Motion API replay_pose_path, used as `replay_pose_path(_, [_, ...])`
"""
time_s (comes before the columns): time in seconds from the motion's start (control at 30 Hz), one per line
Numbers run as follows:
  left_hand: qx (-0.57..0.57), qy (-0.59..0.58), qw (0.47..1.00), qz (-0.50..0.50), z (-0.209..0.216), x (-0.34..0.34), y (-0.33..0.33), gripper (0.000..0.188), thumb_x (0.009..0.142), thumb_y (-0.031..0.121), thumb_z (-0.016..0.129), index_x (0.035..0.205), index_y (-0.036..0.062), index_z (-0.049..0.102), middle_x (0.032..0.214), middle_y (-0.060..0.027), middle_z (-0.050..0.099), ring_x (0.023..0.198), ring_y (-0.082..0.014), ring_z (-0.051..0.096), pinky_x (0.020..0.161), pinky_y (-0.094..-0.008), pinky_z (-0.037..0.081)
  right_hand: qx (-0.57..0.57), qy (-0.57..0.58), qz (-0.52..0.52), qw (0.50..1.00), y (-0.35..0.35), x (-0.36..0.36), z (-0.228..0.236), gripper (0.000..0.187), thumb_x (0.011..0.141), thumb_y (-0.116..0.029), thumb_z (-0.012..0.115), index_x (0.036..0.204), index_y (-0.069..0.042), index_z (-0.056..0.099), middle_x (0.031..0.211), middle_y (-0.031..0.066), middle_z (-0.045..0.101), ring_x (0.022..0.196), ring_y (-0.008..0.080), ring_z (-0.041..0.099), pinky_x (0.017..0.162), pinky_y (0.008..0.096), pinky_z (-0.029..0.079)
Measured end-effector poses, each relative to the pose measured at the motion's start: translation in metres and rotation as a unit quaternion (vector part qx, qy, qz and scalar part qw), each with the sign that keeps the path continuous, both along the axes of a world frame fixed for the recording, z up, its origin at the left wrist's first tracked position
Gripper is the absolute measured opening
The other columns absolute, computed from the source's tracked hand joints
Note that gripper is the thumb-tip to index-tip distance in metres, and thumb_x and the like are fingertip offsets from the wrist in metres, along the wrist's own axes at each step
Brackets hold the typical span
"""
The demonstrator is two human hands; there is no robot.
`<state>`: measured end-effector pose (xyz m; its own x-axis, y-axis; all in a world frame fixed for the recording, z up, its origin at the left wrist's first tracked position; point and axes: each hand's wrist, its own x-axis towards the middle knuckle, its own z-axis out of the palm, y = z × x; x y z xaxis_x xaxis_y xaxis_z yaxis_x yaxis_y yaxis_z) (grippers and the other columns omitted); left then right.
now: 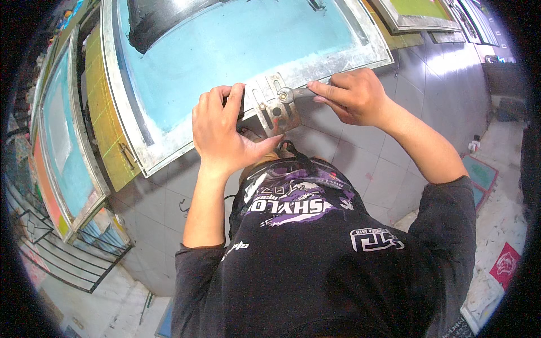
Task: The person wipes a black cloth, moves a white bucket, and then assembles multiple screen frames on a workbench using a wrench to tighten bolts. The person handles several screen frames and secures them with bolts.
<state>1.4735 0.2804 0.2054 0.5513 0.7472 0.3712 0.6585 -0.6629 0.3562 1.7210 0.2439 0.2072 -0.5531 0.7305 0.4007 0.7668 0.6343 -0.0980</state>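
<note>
A slotted metal bracket (275, 107) with brass-coloured bolts lies over the near edge of a light-blue screen printing frame (236, 70). My right hand (355, 97) is closed around a wrench (301, 94), whose head sits on one of the bolts. Just left of the bracket is my left hand (221, 127), fingers bent over the frame's edge and thumb stretched along the bracket's lower end. It grips there, though its fingertips are partly hidden. Black ink or film (152, 25) covers part of the screen's far left.
Another blue framed screen (62, 129) stands on the left, beside a yellow-green board (107, 118). At the upper right is one more frame (420, 22) with a green surface. Black metal railing (73, 262) runs at lower left. Grey tiled floor (369, 163) lies below.
</note>
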Motion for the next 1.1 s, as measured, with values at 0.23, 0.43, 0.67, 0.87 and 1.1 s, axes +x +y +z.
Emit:
replay_pose_path(0.23, [-0.012, 0.001, 1.0, -0.001, 0.003, 0.0, 0.0, 0.075, 0.039, 0.041, 0.071, 0.1, 0.0028, 0.051, 0.088, -0.0095, 0.046, 0.082, -0.0252, 0.045, 0.068, -0.0346, 0.035, -0.029, -0.012, 0.018, 0.999, 0.004, 0.006, -0.001, 0.039, 0.066, -0.021, 0.063, 0.104, -0.021, 0.052, 0.053, 0.0027, 0.044, 0.042, 0.0222, 0.047, 0.036, 0.0339, 0.035])
replay_pose_path(0.43, [-0.014, -0.001, 1.0, -0.006, 0.003, 0.0, 0.0, 0.076, 0.039, 0.041, 0.072, 0.101, 0.0036, 0.05, 0.088, -0.0095, 0.046, 0.08, -0.0252, 0.044, 0.067, -0.0344, 0.035, -0.063, -0.052, 0.044, 0.996, 0.011, 0.013, 0.002, 0.044, 0.065, -0.022, 0.061, 0.108, -0.022, 0.049, 0.055, 0.0016, 0.044, 0.046, 0.0212, 0.049, 0.038, 0.0348, 0.035])
replay_pose_path(0.67, [-0.018, -0.013, 1.0, 0.004, 0.002, 0.001, -0.001, 0.076, 0.037, 0.04, 0.073, 0.1, 0.0039, 0.051, 0.087, -0.0088, 0.047, 0.08, -0.0249, 0.044, 0.066, -0.0339, 0.035, 0.048, 0.008, -0.007, 0.999, 0.006, 0.001, 0.004, 0.024, 0.063, -0.022, 0.066, 0.086, -0.019, 0.058, 0.05, 0.0013, 0.043, 0.038, 0.0199, 0.044, 0.034, 0.0325, 0.031])
replay_pose_path(0.87, [-0.006, -0.032, 0.999, -0.001, 0.006, 0.001, 0.001, 0.072, 0.04, 0.039, 0.073, 0.099, 0.0032, 0.052, 0.082, -0.0105, 0.049, 0.073, -0.0264, 0.046, 0.064, -0.0346, 0.036, 0.138, 0.086, -0.147, 0.976, 0.008, -0.011, -0.01, 0.026, 0.063, -0.021, 0.066, 0.047, -0.013, 0.048, 0.047, 0.003, 0.041, 0.034, 0.0176, 0.041, 0.032, 0.0292, 0.029])
replay_pose_path(1.1, [-0.003, -0.036, 0.999, 0.001, 0.005, 0.002, 0.0, 0.072, 0.039, 0.036, 0.074, 0.099, 0.004, 0.052, 0.082, -0.0105, 0.049, 0.074, -0.0263, 0.046, 0.063, -0.0345, 0.037, 0.225, 0.115, -0.17, 0.953, 0.014, -0.015, -0.007, 0.027, 0.063, -0.015, 0.064, 0.047, -0.011, 0.044, 0.047, 0.0028, 0.041, 0.036, 0.0176, 0.04, 0.034, 0.0291, 0.03])
